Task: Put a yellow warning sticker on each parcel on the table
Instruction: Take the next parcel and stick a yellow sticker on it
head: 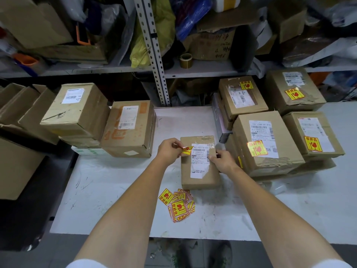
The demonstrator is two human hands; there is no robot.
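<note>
Your left hand [170, 149] pinched a yellow sticker [187, 150] over the parcel [200, 163] (label up); your right hand [220, 161], fingers curled, gripped its edge.

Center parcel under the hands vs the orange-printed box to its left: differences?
The center parcel is plain brown; the orange-printed box carries orange markings. The center parcel looks smaller and flatter. The left hand holds a yellow sticker at the center parcel's label while the right hand steadies it; the orange-printed box sits untouched, no sticker visible. Both are cardboard with white shipping labels.
</note>
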